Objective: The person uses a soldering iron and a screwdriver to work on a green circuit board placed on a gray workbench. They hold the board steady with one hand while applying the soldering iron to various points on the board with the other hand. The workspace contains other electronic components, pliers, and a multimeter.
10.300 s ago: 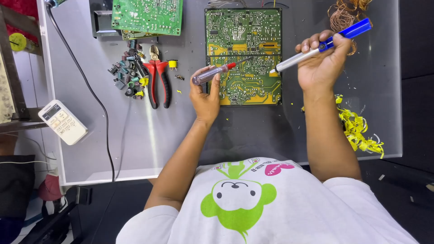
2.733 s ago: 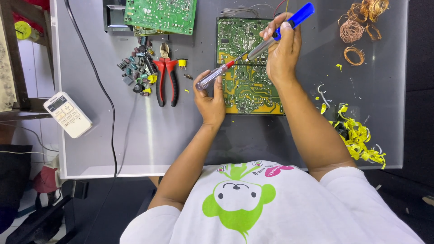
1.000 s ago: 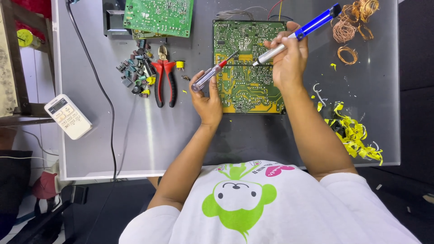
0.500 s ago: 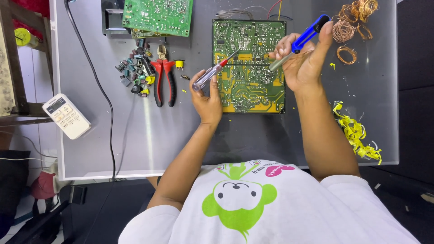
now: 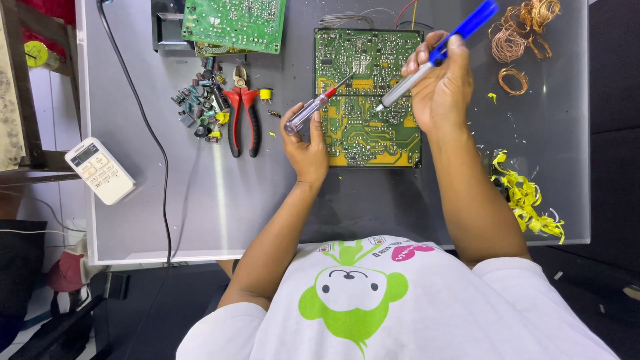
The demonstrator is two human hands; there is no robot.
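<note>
Tilted steeper now, one soldering iron [image 5: 437, 57] and one screwdriver [image 5: 313, 110] fill both clenched hands [image 5: 373, 113] over one circuit board [image 5: 370, 137].

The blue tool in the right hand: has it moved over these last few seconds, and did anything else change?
The right hand swung the blue tool back left, its tip over the circuit board again. Nothing was picked up or let go. The left hand kept its screwdriver on the board; the pliers stayed put.

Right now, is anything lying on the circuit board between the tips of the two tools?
Nothing visible does. The screwdriver in the left hand and the blue-handled soldering iron in the right hand both reach over the green circuit board, with only bare board between their tips.
</note>
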